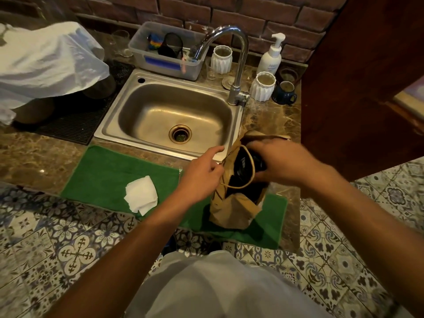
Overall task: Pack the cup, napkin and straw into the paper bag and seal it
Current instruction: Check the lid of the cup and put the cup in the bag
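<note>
A brown paper bag with a twine handle stands upright on a green mat at the counter's front edge. My left hand pinches the bag's left rim and holds the mouth apart. My right hand grips a dark cup, which sits partly inside the bag's mouth. A folded white napkin lies on the mat, left of the bag. I see no straw.
A steel sink with a tall faucet is behind the mat. White ribbed pots, a pump bottle, a mug and a plastic tub line the back. A white cloth covers items at left.
</note>
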`<action>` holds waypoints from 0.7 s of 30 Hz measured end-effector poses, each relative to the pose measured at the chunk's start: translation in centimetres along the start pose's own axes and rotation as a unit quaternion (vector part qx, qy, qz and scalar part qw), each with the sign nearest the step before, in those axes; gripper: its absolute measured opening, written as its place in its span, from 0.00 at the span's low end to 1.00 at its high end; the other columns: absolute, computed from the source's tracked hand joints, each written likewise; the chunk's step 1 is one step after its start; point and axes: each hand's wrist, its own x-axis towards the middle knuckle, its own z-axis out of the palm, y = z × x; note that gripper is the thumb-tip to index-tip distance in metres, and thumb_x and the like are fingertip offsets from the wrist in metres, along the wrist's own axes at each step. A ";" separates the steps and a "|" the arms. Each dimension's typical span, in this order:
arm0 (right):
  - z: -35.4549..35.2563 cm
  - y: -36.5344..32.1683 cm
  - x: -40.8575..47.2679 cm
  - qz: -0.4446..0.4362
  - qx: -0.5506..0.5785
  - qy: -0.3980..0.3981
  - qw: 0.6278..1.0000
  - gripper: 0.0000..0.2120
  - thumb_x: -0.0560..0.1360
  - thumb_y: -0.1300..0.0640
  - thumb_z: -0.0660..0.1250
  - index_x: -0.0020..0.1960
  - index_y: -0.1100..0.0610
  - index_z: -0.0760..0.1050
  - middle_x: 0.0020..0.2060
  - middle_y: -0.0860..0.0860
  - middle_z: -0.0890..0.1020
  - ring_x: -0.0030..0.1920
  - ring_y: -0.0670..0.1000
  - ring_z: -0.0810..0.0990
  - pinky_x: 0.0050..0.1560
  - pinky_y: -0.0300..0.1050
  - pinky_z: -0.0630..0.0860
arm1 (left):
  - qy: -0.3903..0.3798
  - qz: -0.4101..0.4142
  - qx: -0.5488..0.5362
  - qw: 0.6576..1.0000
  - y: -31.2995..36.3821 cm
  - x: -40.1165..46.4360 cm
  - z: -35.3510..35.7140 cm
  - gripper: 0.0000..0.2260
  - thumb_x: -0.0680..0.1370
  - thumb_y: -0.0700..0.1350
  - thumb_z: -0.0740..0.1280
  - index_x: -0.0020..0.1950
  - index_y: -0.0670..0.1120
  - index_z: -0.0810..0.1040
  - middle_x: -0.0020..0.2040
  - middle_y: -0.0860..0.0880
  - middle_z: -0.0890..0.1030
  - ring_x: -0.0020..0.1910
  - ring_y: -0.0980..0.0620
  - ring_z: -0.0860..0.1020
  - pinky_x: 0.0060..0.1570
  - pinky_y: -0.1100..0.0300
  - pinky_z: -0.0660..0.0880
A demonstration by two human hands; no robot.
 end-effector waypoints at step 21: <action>-2.2 -16.9 1.4 -0.058 0.319 0.195 0.926 0.17 0.78 0.48 0.67 0.64 0.51 0.77 0.62 0.48 0.80 0.59 0.49 0.80 0.56 0.55 0.79 | 0.178 -0.093 -0.048 0.978 -14.5 -2.5 -9.5 0.22 0.81 0.45 0.68 0.75 0.53 0.71 0.72 0.50 0.75 0.69 0.49 0.75 0.68 0.47 0.73</action>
